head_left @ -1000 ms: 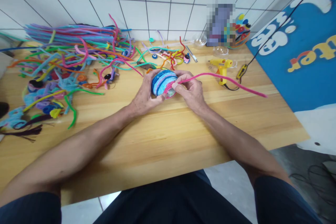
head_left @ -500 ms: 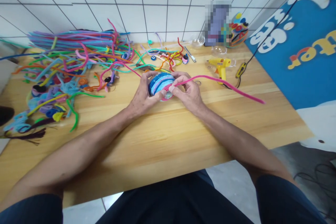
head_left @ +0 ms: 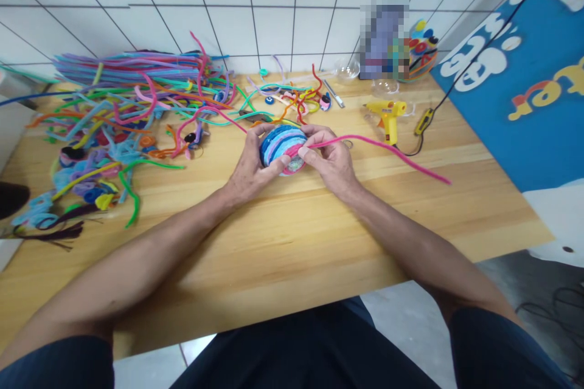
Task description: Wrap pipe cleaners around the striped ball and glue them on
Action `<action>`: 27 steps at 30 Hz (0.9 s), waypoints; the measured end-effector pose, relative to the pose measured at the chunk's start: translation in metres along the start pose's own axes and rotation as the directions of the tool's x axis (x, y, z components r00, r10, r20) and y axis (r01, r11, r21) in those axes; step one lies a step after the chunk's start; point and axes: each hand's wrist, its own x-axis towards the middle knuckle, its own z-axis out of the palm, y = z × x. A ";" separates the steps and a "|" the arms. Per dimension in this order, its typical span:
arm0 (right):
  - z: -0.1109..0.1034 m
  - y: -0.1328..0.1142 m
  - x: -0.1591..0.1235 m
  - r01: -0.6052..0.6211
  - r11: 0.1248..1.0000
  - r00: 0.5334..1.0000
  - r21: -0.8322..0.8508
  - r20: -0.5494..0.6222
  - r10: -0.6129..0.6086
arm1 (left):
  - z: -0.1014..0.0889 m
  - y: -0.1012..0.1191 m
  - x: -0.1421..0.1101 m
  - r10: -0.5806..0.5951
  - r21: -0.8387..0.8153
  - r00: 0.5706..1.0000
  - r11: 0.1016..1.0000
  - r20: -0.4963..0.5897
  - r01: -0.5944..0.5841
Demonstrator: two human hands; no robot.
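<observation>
A ball wrapped in blue, purple and pink pipe cleaners (head_left: 279,141) is held between both hands above the wooden table. My left hand (head_left: 250,164) grips its left side, thumb pressed on the pink band at the front. On the other side my right hand (head_left: 332,161) pinches a pink pipe cleaner (head_left: 387,146) against the ball, fingers curled behind. The pipe cleaner's free end stretches out to the right. A paler, uncovered patch shows low on the ball, near the thumbs. The fingertips behind the ball are partly hidden.
Loose coloured pipe cleaners (head_left: 137,109) pile up at the left, with a long bundle (head_left: 132,67) against the tiled wall. A yellow glue gun (head_left: 387,115) lies at the right, its cord running up. Clear plastic domes (head_left: 347,69) and a pen-like tool (head_left: 334,94) are at the back.
The pink pipe cleaner's free end has dipped slightly and shifted left. Both hands keep nearly the same hold on the ball; the whole view has shifted slightly.
</observation>
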 end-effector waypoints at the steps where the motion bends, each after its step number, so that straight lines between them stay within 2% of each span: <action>1: 0.000 0.000 0.000 0.000 1.000 1.000 -0.001 -0.001 0.000 | 0.000 0.000 0.000 -0.002 0.004 1.000 1.000 -0.001 0.002; 10: -0.001 0.001 -0.002 -0.012 1.000 1.000 0.015 0.009 0.012 | 0.001 0.001 -0.001 0.012 -0.002 1.000 1.000 0.001 -0.012; 22: 0.002 -0.002 -0.002 0.012 0.999 1.000 0.037 0.016 -0.013 | 0.001 0.011 0.006 -0.063 0.036 0.997 0.997 -0.042 0.064; 27: 0.006 0.000 -0.001 -0.061 0.991 0.998 0.119 -0.015 0.063 | 0.002 0.011 0.004 -0.065 0.002 0.996 0.998 -0.064 0.065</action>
